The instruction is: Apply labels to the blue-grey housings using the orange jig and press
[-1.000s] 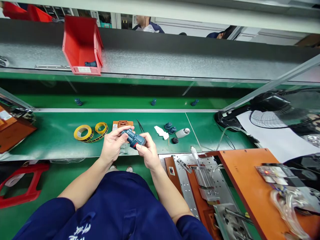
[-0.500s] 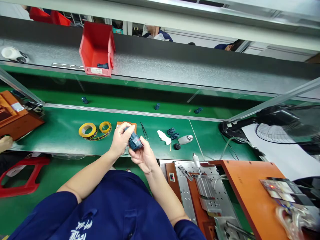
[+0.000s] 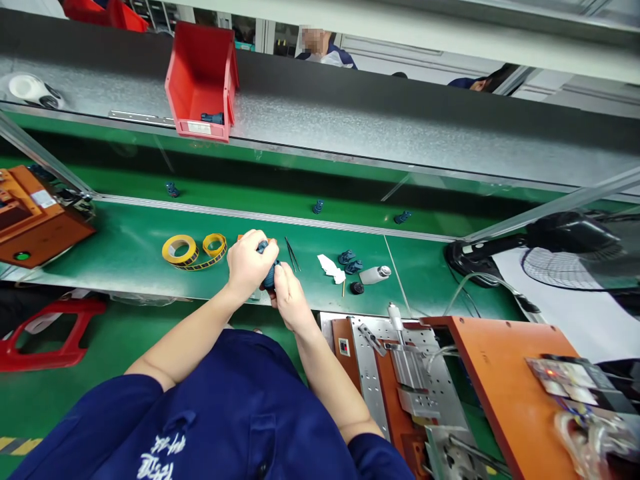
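Note:
My left hand [image 3: 249, 263] and my right hand [image 3: 292, 297] are both closed around a dark blue plastic device [image 3: 271, 276] at the bench's front edge. Fingers cover much of the device, so its exact kind is unclear. Behind the left hand an orange block [image 3: 271, 241] is mostly hidden. Black tweezers [image 3: 293, 255] lie just beyond my hands. To the right are a white paper piece [image 3: 331, 268], a thin yellow stick [image 3: 343, 288], two dark blue plastic parts [image 3: 350, 262], a black round cap [image 3: 357, 288] and a whitish bottle [image 3: 375, 275].
Rolls of yellow tape [image 3: 180, 250] lie to the left, near an orange machine [image 3: 47, 223]. A metal fixture [image 3: 410, 367] and a black fan [image 3: 565, 237] are at the right. On the shelf above stands a red bin [image 3: 203, 80]. A red stool [image 3: 55, 333] is at lower left.
The device has been turned, and both hands now cover more of it. Another person's hand at the left machine is gone from view, and a green button shows there. The view has shifted slightly.

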`<state>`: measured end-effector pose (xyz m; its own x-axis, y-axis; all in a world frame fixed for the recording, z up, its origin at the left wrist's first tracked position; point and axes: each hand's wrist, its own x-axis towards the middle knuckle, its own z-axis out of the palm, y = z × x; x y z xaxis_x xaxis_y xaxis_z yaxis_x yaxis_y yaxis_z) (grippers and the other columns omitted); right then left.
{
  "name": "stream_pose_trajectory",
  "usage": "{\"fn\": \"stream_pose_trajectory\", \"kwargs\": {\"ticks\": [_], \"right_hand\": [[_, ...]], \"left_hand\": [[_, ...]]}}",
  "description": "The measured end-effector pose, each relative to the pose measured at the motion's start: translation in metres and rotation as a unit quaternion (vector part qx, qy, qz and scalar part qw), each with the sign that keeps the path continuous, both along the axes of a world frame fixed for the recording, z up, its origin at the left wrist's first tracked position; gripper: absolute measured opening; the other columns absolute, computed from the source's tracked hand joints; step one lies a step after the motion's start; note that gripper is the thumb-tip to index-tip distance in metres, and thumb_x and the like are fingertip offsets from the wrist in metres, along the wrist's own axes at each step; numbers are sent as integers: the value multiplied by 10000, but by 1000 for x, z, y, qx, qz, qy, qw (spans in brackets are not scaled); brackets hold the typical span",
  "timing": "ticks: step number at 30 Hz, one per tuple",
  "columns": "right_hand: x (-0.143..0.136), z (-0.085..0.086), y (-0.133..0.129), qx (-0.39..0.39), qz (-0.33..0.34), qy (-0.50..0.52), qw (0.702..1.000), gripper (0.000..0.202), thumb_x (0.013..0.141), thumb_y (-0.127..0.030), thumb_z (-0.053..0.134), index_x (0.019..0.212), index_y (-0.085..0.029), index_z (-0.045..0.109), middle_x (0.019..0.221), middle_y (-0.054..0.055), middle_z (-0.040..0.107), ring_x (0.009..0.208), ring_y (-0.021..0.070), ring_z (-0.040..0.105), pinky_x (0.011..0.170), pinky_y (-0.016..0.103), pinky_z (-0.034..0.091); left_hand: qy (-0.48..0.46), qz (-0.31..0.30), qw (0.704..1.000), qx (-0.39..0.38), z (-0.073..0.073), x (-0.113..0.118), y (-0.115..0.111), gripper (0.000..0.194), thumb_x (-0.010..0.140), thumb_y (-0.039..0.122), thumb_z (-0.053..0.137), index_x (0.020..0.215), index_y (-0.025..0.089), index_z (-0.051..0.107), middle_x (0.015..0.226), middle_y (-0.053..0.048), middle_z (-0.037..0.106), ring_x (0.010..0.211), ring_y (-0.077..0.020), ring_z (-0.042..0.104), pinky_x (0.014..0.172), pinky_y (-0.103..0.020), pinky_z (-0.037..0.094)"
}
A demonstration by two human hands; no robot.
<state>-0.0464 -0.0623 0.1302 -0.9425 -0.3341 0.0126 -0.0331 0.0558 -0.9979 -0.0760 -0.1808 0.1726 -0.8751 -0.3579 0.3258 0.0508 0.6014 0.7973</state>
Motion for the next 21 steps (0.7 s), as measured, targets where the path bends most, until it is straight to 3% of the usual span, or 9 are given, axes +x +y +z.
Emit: {"fn": "stream_pose_trajectory", "kwargs": {"ticks": [3, 6, 10, 17, 20, 21], "right_hand": [[-2, 1, -3, -1, -1, -19, 1000, 343, 915, -552, 557, 1058, -239, 545, 827, 22, 640, 649, 149, 583, 552, 276, 493], [0, 7, -6, -58, 34, -22, 998, 481, 839, -499, 674, 1212, -242, 514, 983, 38, 666, 722, 150, 620, 644, 298, 550], [2, 16, -6, -134, 62, -31, 989, 516, 840, -447, 683, 1274, -239, 497, 1089, 66, 671, 761, 153, 644, 690, 314, 577], [1, 14, 0, -125, 63, -11, 990, 526, 843, -433, 700, 1304, -253, 521, 1169, 74, 671, 854, 183, 684, 767, 344, 604], [-2, 11, 3, -96, 53, 29, 994, 514, 867, -417, 676, 1326, -248, 520, 1252, 95, 642, 964, 204, 682, 829, 359, 602], [-3, 11, 4, -75, 43, 49, 995, 507, 871, -409, 671, 1327, -242, 524, 1273, 104, 632, 995, 212, 676, 845, 363, 598]], "left_hand": [[5, 0, 1000, 23, -2, -1, -5, 312, 807, 263, 613, 565, 214, 422, 626, 31, 446, 617, -137, 422, 621, -282, 298], [29, 5, 997, 74, 2, 0, -13, 337, 820, 281, 633, 558, 213, 432, 609, 34, 436, 612, -133, 422, 620, -284, 320], [70, 10, 986, 149, 7, 5, -18, 342, 856, 321, 640, 588, 212, 457, 615, 33, 445, 617, -129, 425, 618, -273, 358], [95, -1, 956, 277, 2, 18, -13, 378, 901, 480, 618, 661, 206, 515, 666, 24, 468, 640, -122, 457, 624, -252, 406], [78, -64, 931, 351, 3, 28, -10, 300, 848, 501, 689, 926, 224, 604, 873, -6, 592, 792, -140, 575, 737, -260, 481], [62, -88, 923, 369, 3, 32, -9, 382, 792, 467, 761, 1052, 243, 592, 976, -19, 611, 872, -154, 606, 797, -275, 503]]}}
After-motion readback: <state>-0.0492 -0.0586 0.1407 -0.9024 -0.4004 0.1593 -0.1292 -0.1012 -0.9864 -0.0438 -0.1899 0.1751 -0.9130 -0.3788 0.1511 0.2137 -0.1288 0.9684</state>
